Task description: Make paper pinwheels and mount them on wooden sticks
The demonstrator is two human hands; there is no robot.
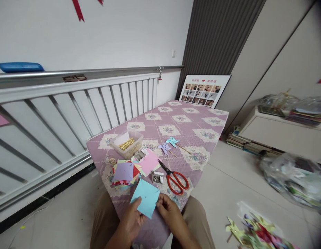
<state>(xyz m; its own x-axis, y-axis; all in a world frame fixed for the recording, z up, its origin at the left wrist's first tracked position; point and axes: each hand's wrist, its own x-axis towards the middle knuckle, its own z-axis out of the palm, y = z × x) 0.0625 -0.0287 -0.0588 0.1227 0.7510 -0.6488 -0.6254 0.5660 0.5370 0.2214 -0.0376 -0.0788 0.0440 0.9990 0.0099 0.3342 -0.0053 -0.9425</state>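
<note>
My left hand and right hand grip the blue paper square over the worktop, scissors near its right edge, open room stretching beyond two pinwheels.

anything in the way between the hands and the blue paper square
Nothing visible: the left hand holds the blue paper square, and the right hand is at its right edge. The scissors lie apart from it.
</note>
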